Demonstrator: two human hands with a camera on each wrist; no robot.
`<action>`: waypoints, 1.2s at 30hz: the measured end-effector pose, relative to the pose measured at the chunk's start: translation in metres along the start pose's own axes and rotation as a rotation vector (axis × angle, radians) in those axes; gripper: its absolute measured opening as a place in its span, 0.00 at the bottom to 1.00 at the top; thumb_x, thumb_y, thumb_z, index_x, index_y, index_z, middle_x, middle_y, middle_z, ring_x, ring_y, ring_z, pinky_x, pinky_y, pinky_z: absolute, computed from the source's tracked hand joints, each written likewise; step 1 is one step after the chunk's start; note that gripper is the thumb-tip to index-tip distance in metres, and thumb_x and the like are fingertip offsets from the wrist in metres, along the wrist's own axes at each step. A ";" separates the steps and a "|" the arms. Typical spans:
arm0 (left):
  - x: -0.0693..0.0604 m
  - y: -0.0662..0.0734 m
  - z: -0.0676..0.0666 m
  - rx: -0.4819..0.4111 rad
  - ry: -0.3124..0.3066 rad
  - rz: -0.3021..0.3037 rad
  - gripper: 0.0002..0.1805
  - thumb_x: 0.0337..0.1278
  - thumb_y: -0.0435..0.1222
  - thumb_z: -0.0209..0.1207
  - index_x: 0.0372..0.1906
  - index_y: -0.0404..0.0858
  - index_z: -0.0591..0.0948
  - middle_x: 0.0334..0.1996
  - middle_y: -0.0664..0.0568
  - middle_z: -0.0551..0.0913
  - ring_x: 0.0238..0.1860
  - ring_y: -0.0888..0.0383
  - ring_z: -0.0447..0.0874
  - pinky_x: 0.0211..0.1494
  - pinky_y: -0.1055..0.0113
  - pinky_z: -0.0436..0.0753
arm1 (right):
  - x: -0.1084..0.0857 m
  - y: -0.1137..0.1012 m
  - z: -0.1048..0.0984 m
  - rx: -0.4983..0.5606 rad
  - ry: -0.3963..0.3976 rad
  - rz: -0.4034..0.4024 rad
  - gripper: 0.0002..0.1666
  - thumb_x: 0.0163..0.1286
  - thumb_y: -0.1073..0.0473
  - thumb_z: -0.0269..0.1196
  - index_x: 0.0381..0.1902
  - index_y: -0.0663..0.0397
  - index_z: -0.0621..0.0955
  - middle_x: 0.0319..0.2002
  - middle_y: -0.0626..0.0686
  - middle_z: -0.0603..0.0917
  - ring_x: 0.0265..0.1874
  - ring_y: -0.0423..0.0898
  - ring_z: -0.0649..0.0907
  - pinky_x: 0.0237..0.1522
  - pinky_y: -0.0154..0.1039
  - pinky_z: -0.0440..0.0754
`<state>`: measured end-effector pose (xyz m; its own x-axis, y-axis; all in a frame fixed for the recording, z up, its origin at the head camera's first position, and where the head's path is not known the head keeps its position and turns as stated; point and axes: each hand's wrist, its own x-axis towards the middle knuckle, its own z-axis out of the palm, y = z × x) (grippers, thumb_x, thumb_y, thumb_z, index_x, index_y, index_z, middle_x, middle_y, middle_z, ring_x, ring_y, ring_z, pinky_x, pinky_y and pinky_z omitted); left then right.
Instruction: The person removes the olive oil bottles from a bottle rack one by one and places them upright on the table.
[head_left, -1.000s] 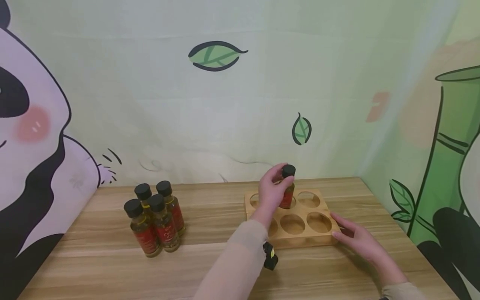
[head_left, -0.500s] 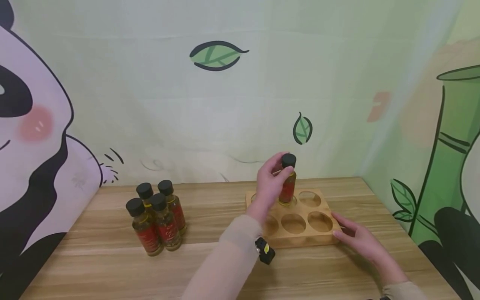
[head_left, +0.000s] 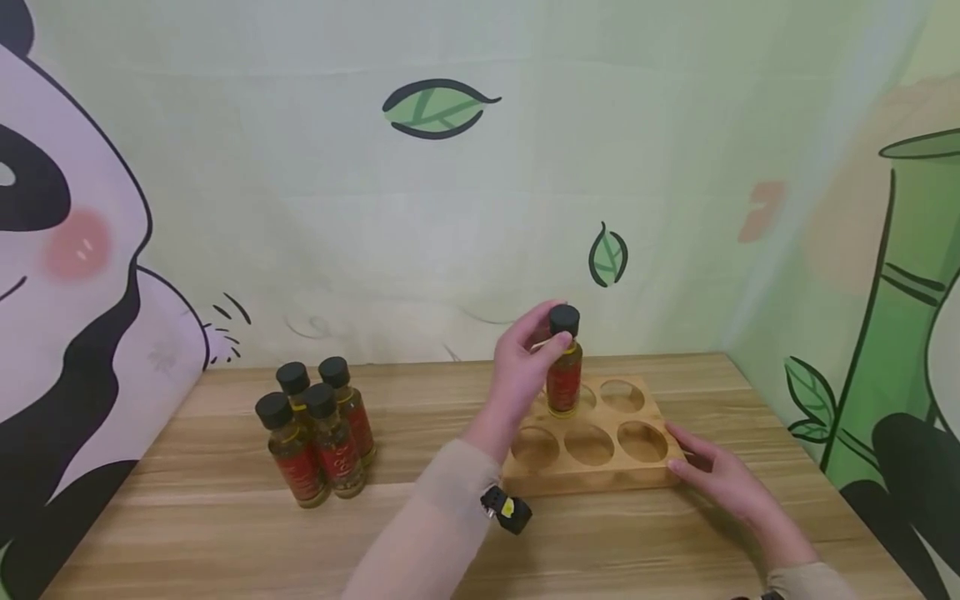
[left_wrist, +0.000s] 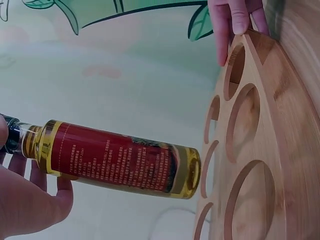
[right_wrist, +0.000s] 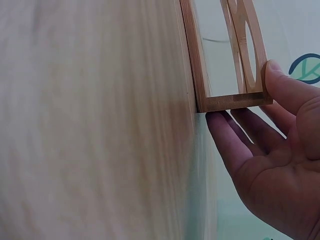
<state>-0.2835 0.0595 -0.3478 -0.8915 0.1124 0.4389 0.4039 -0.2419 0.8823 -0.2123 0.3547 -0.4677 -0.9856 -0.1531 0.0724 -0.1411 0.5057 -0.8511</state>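
My left hand (head_left: pixel 517 367) holds a small glass bottle (head_left: pixel 564 379) of yellow oil by its neck and black cap, between thumb and fingers. Red-labelled and roughly upright, the bottle hangs over the wooden bottle rack (head_left: pixel 592 481), its base apart from the holes in the left wrist view. It partly hides the back row. My right hand (head_left: pixel 723 483) grips the rack's right end. In the right wrist view its thumb (right_wrist: pixel 287 90) touches the top edge and its fingers (right_wrist: pixel 227 137) touch the end face. The visible round holes hold no bottles.
Several similar oil bottles (head_left: pixel 296 467) with black caps stand close together on the left of the wood-grain table (head_left: pixel 247 550). Behind the table hangs a pale green cloth (head_left: pixel 315 208) printed with leaves and pandas. A small black device (head_left: pixel 510 510) is worn at the left wrist.
My left hand has lifted the oil bottle up out of the back middle area of the rack and shifted it slightly left. My right hand stays at the rack's end.
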 end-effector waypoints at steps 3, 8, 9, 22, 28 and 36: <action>-0.005 0.002 -0.006 0.002 -0.006 -0.015 0.22 0.61 0.27 0.63 0.61 0.35 0.79 0.52 0.44 0.83 0.48 0.56 0.81 0.56 0.58 0.79 | 0.000 0.000 -0.001 -0.009 0.003 -0.006 0.38 0.72 0.59 0.63 0.72 0.68 0.62 0.69 0.73 0.62 0.61 0.69 0.72 0.49 0.27 0.76; -0.016 0.006 -0.016 0.023 0.004 -0.042 0.22 0.61 0.27 0.63 0.61 0.34 0.79 0.49 0.44 0.84 0.47 0.56 0.81 0.56 0.57 0.78 | 0.001 0.000 -0.002 -0.018 0.002 -0.017 0.38 0.72 0.60 0.63 0.72 0.69 0.62 0.69 0.73 0.62 0.61 0.70 0.72 0.49 0.27 0.77; -0.018 0.007 -0.019 0.026 0.009 -0.044 0.22 0.61 0.27 0.63 0.61 0.34 0.79 0.49 0.44 0.84 0.47 0.56 0.81 0.56 0.56 0.78 | 0.001 0.000 -0.002 -0.019 0.001 -0.019 0.38 0.72 0.60 0.63 0.72 0.69 0.62 0.69 0.73 0.62 0.61 0.69 0.72 0.49 0.27 0.77; -0.046 0.017 -0.055 0.046 0.024 -0.046 0.22 0.61 0.27 0.63 0.61 0.37 0.80 0.49 0.44 0.84 0.46 0.55 0.81 0.56 0.54 0.80 | 0.001 0.000 -0.001 -0.026 -0.005 -0.036 0.36 0.72 0.63 0.62 0.72 0.71 0.62 0.69 0.73 0.61 0.61 0.70 0.72 0.49 0.25 0.75; -0.056 0.023 -0.069 0.086 0.032 -0.079 0.22 0.60 0.27 0.63 0.61 0.37 0.80 0.46 0.45 0.84 0.46 0.55 0.81 0.56 0.54 0.80 | 0.000 -0.001 0.000 -0.045 -0.003 -0.019 0.37 0.72 0.63 0.62 0.72 0.70 0.62 0.69 0.73 0.62 0.61 0.69 0.73 0.48 0.25 0.75; -0.071 0.030 -0.093 0.125 0.041 -0.095 0.22 0.61 0.26 0.63 0.61 0.35 0.79 0.47 0.46 0.84 0.47 0.56 0.80 0.55 0.57 0.80 | 0.000 -0.001 0.000 -0.035 -0.003 -0.028 0.37 0.71 0.63 0.62 0.72 0.70 0.62 0.69 0.74 0.61 0.60 0.69 0.73 0.48 0.26 0.76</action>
<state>-0.2274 -0.0458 -0.3680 -0.9336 0.0888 0.3470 0.3371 -0.1098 0.9351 -0.2119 0.3539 -0.4673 -0.9810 -0.1695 0.0943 -0.1715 0.5311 -0.8298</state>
